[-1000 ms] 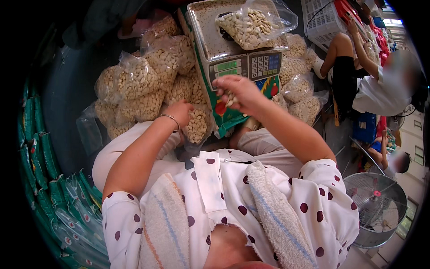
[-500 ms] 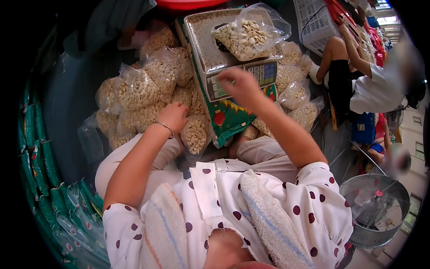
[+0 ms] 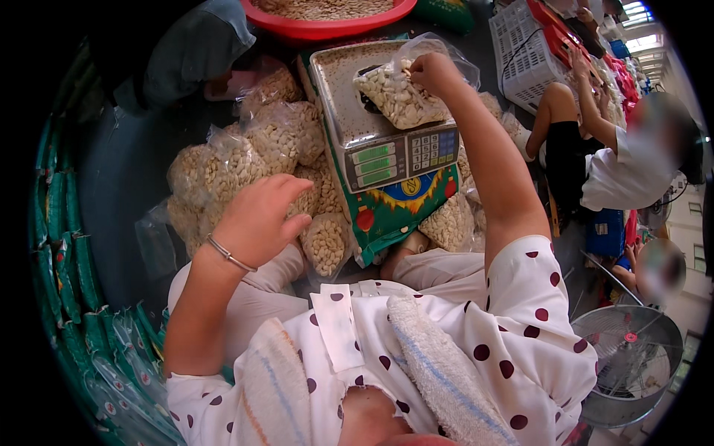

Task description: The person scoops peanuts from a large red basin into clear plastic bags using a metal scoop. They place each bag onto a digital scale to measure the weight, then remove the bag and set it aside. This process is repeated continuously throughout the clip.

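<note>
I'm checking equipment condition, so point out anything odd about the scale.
The scale has a metal pan speckled brown around the bag of pale seeds, perhaps rust or dirt, odd for a weighing surface.

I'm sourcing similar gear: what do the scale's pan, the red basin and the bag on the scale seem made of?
Scale's pan: probably metal, perhaps steel, brown-speckled, judging by its grey satin sheen.
Red basin: likely plastic, smooth, with even colour and a broad rim.
Bag: apparently thin plastic film, glossy, clear and creased.

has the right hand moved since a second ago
Yes: against the scale, the right hand has moved forward, from the display to the bag of seeds on top.
</note>
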Motion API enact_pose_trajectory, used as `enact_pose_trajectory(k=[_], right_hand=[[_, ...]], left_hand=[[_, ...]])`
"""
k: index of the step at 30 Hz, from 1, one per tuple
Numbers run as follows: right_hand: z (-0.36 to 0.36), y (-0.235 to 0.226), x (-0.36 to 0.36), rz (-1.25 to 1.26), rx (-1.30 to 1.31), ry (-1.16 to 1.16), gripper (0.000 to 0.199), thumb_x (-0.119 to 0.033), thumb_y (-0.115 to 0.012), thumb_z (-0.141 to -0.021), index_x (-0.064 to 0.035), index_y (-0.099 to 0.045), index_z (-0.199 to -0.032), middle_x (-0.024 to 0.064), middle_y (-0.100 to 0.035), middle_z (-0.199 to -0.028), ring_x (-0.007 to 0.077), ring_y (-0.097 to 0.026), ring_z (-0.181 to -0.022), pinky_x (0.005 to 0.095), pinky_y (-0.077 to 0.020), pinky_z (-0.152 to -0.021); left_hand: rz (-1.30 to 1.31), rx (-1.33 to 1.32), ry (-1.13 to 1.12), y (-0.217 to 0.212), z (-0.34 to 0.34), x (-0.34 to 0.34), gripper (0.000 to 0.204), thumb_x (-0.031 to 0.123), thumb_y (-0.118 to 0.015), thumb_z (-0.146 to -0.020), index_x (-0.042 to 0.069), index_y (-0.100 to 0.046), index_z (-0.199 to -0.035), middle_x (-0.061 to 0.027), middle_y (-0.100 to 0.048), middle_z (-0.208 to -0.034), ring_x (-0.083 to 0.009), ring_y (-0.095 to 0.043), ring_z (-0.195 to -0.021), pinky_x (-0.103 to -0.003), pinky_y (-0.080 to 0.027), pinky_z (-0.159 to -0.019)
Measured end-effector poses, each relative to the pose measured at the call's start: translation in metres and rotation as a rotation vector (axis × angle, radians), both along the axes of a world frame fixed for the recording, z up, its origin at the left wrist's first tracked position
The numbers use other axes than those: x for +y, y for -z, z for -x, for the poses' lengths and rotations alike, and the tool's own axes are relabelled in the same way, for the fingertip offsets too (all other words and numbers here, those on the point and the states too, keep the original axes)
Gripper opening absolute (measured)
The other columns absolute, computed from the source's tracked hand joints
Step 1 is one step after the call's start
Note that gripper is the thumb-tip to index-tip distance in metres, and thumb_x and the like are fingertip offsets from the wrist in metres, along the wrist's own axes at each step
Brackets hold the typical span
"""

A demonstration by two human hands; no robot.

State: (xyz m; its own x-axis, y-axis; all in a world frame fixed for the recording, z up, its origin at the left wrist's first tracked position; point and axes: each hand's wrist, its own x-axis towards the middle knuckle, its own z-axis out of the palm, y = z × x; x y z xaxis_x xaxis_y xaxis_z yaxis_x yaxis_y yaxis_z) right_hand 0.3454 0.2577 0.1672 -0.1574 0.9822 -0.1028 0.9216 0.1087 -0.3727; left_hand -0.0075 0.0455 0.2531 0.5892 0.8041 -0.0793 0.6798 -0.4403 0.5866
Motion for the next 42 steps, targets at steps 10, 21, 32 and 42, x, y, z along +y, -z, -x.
enact_pose_trajectory(k=[10,21,32,42], right_hand=[[-0.007,-0.08,-0.093,0.01,0.991,0.126,0.019,-0.011,-0.068,-0.084,0.0005,-0.068,-0.099,0.0064,-0.066,-0.08,0.011,-0.064,-0.068,0.0236,-0.0554,-0.064],[0.1,0.028,-0.25,0.483,0.621,-0.208,0.018,-0.008,-0.07,-0.078,-0.0026,-0.067,-0.094,0.0071,-0.065,-0.083,0.017,-0.064,-0.073,0.0292,-0.0514,-0.063],[-0.039,-0.057,-0.134,-0.563,0.554,0.312,0.049,-0.03,-0.072,-0.079,-0.003,-0.055,-0.116,0.0092,-0.062,-0.102,0.0171,-0.062,-0.079,0.0295,-0.0525,-0.064],[-0.017,-0.061,-0.054,0.187,0.489,0.407,0.125,-0.069,-0.071,-0.061,0.0001,-0.01,-0.145,0.0262,-0.035,-0.14,0.0338,-0.049,-0.12,0.042,-0.0557,-0.078]], left_hand=[[-0.051,-0.059,0.022,0.001,-0.006,0.028,0.041,0.014,-0.067,-0.078,0.006,-0.057,-0.117,-0.0169,-0.059,-0.113,-0.0338,-0.055,-0.104,-0.038,-0.044,-0.091],[-0.056,-0.013,0.039,-0.008,-0.019,0.033,0.04,0.017,-0.065,-0.081,0.004,-0.057,-0.118,-0.0166,-0.061,-0.114,-0.0333,-0.056,-0.104,-0.038,-0.044,-0.09],[0.052,-0.133,-0.024,0.012,-0.029,0.05,0.052,0.017,-0.066,-0.08,0.007,-0.05,-0.128,-0.0159,-0.049,-0.131,-0.0313,-0.053,-0.112,-0.038,-0.043,-0.094],[0.014,-0.055,-0.053,0.077,-0.138,0.106,0.061,0.01,-0.062,-0.08,0.009,-0.039,-0.136,-0.0176,-0.024,-0.147,-0.0362,-0.035,-0.13,-0.04,-0.035,-0.105]])
